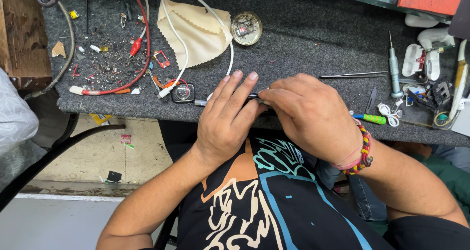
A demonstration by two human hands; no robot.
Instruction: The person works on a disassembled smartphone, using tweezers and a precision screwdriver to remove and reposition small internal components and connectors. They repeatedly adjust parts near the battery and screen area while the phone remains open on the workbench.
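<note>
Both hands meet at the near edge of the grey felt bench (303, 39). Left hand (227, 115) lies flat, fingers together, pressing down on a small dark object (253, 96) (mostly hidden, kind unclear). Right hand (308, 115) is curled, fingertips pinched on the same object from its other side. Just left of the left hand: a small round black watch body (183, 93) and white cable (172, 39). Beyond its fingertips, a cream cloth (198, 32). Right of the right hand: 1 screwdriver (393, 66), tweezers (352, 75).
</note>
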